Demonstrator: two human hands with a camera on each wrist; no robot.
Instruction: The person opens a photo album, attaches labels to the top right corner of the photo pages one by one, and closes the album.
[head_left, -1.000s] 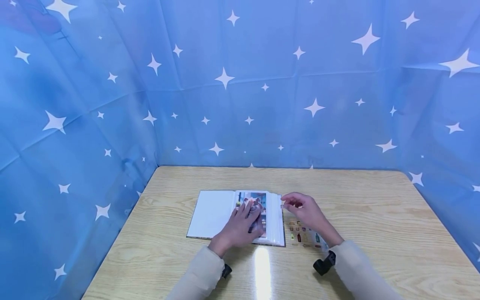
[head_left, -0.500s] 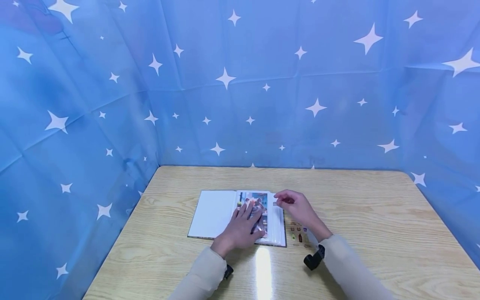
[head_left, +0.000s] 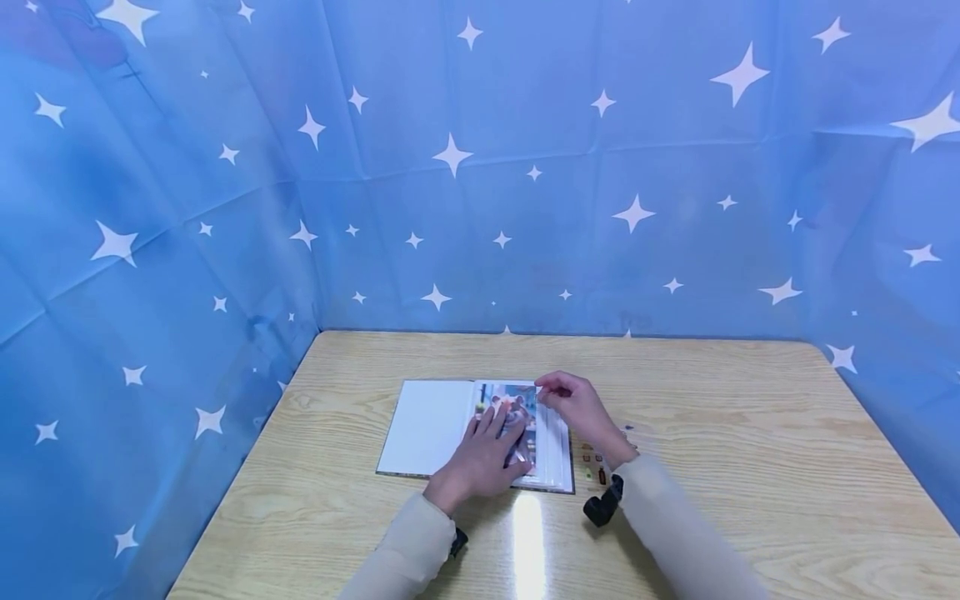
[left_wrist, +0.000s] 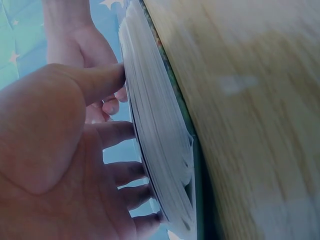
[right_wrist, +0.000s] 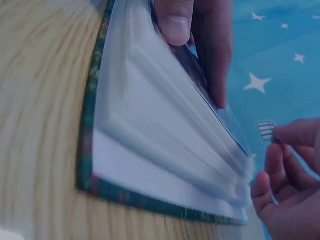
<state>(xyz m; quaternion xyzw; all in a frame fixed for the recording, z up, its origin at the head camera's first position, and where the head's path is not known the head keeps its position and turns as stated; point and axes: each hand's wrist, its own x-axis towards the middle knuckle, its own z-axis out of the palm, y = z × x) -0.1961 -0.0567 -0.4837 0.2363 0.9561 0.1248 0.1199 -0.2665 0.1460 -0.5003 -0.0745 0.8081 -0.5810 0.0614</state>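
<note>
1 sm. sticker (right_wrist: 266, 131) is pinched by R hand (head_left: 581, 408); 1 open album (head_left: 423, 427) is touched by L hand (head_left: 483, 460), grip wide.

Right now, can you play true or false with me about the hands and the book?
1. The left hand rests on the picture. True.
2. The book is closed. False: the book lies open.
3. The right hand pinches a small striped piece. True.
4. The sheet of little pictures is on the book's left. False: the sheet is on its right, partly hidden by the arm.
5. The cloth behind the table is blue with white stars. True.
</note>
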